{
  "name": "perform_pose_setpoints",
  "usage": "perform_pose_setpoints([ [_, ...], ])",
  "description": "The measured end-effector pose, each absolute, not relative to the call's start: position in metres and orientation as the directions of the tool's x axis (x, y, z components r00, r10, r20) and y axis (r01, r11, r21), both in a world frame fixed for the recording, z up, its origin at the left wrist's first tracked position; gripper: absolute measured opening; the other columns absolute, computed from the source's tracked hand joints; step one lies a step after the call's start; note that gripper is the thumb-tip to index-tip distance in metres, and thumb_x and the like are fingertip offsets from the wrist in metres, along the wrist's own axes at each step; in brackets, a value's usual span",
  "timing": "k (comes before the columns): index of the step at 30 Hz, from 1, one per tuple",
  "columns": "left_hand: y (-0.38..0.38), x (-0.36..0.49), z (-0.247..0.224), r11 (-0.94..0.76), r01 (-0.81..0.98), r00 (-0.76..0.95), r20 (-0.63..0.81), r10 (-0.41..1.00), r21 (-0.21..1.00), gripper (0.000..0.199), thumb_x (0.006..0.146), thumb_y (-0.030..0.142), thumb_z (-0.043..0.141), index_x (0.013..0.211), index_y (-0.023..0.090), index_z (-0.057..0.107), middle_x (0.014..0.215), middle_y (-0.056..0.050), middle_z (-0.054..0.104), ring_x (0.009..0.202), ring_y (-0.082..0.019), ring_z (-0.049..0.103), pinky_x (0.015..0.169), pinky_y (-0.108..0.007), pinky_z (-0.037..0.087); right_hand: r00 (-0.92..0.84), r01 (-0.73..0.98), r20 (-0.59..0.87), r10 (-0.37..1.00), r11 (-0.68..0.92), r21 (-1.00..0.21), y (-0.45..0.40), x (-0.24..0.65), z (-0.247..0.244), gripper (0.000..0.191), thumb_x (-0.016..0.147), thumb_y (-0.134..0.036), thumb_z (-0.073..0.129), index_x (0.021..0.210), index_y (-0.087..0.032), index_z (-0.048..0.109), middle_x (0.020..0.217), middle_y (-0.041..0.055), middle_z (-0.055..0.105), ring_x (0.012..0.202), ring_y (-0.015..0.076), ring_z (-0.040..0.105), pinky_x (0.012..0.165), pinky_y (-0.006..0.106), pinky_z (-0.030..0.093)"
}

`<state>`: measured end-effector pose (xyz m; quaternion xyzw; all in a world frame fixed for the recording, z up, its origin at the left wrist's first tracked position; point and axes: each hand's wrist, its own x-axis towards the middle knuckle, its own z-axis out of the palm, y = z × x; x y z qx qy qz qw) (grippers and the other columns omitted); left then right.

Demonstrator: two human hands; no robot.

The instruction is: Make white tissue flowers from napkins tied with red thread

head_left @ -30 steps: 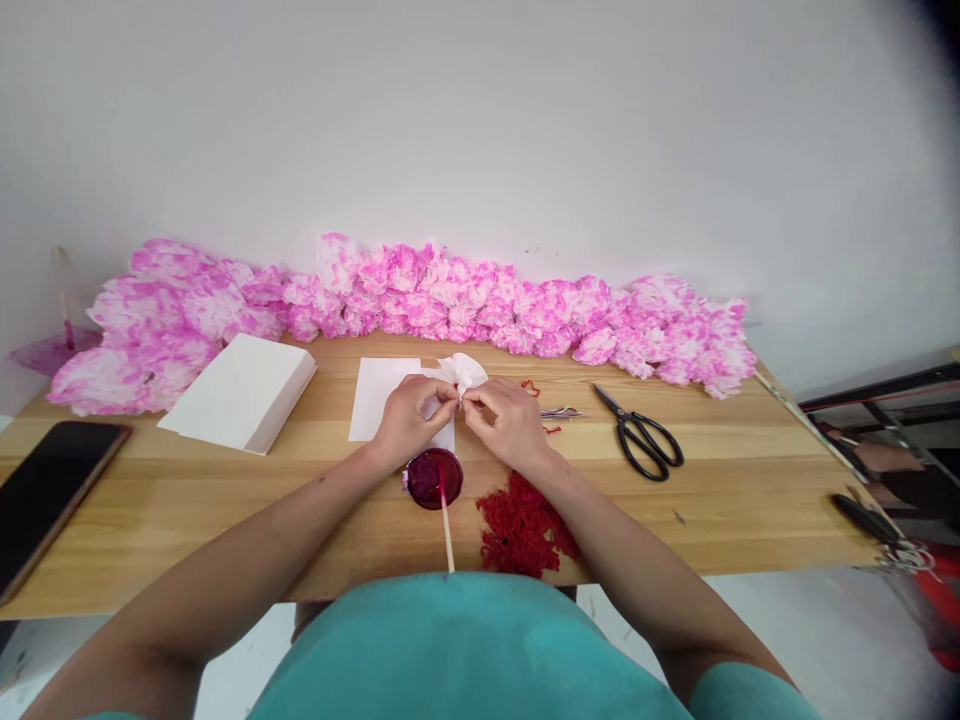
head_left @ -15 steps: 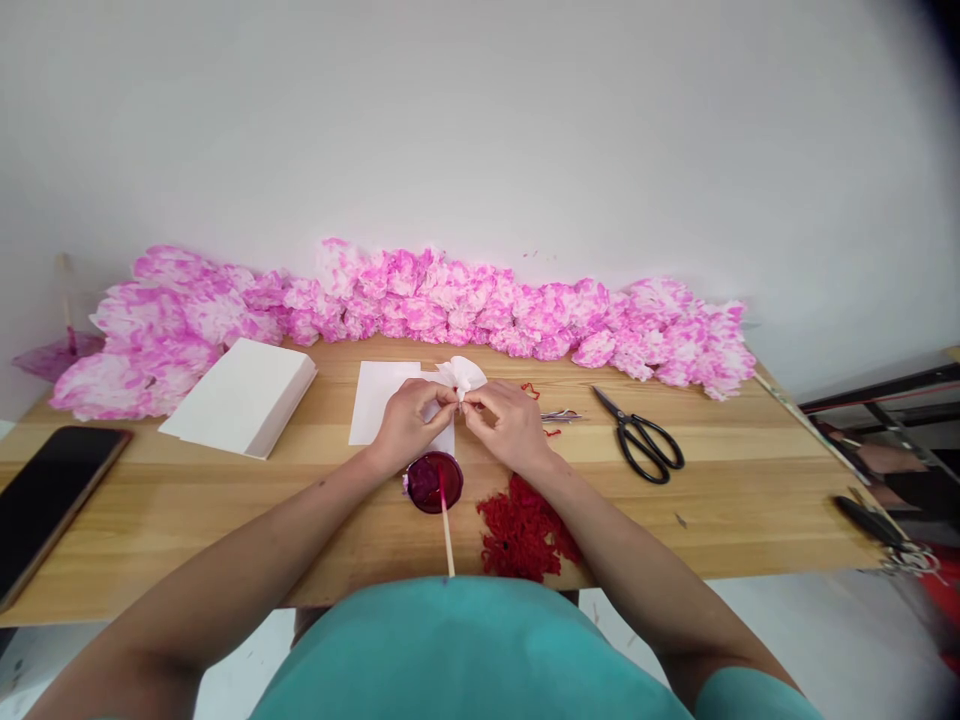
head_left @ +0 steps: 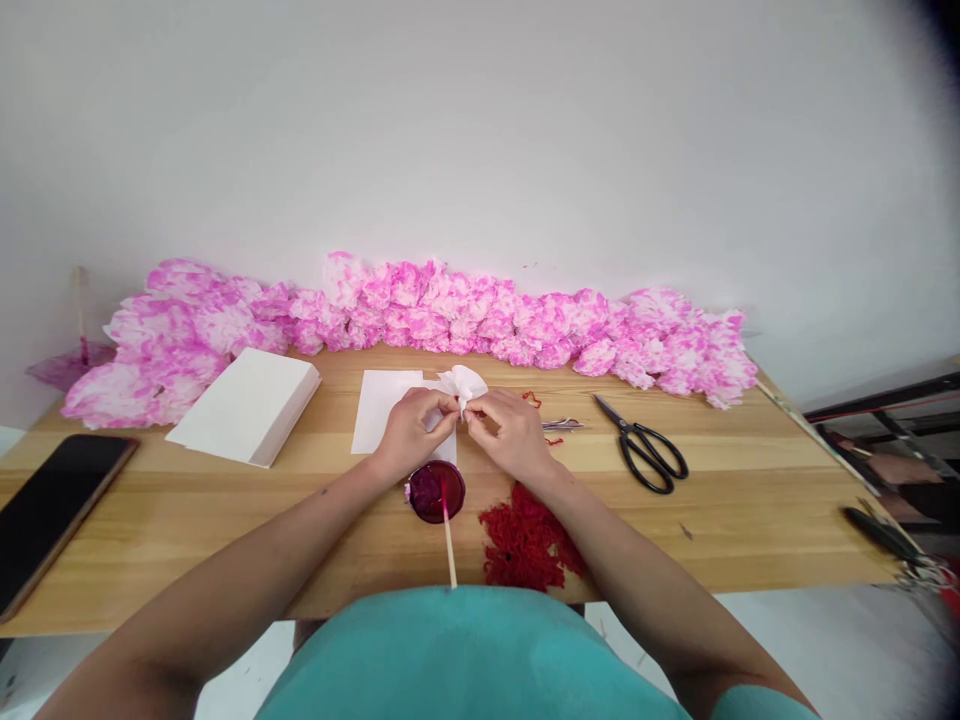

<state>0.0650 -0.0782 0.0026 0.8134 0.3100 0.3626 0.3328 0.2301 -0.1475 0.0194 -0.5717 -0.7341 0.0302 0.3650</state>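
Observation:
A small white paper flower (head_left: 463, 381), gathered at its base and fanned out at the top, is pinched between my two hands. My left hand (head_left: 414, 428) grips its base with thumb and forefinger. From the other side, my right hand (head_left: 510, 430) pinches the same base. White paper sheets (head_left: 382, 405) lie flat beneath and beside my left hand. Just below the hands stands a bowl of dark magenta dye (head_left: 427, 495) with a wooden stick (head_left: 451, 550) in it. Red yarn (head_left: 525, 540) is heaped under my right forearm.
Pink-and-white paper flowers (head_left: 480, 305) line the wall. A thick stack of white paper (head_left: 247, 400) and a phone (head_left: 60, 510) lie left. Black-handled scissors (head_left: 641, 443), thin wires (head_left: 562, 425) and a bunch of keys (head_left: 919, 570) lie right.
The whole view has shifted slightly, so everything sits a little lower. My hands keep their pinch on the paper flower, with only slight finger movement.

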Motion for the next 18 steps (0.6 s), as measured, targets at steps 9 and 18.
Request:
perform_pose_setpoints([
  [9,-0.0779,0.0652,0.0027,-0.574,0.237,0.540,0.385,0.748,0.783,0.005,0.082,0.019,0.060,0.080,0.020,0.064,0.081,-0.002,0.071,0.081,-0.018,0.064,0.080,-0.031,0.047,-0.060,0.821,0.491,0.869,0.323,-0.471,-0.1467,0.2327,0.0172,0.011,0.086,-0.016,0.056,0.080,-0.020,0.064,0.073,0.0018,0.066,0.071,0.0161,0.058,0.069,0.030,0.042],
  [18,-0.0772,0.0652,0.0047,-0.596,0.272,0.546,0.389,0.742,0.755,0.007,0.082,0.022,0.061,0.076,0.021,0.064,0.079,-0.001,0.071,0.080,-0.018,0.063,0.079,-0.032,0.046,-0.088,0.810,0.510,0.856,0.359,-0.463,-0.1479,0.2310,0.0190,0.013,0.088,-0.017,0.055,0.083,-0.021,0.067,0.079,0.0030,0.071,0.076,0.0175,0.063,0.073,0.031,0.045],
])
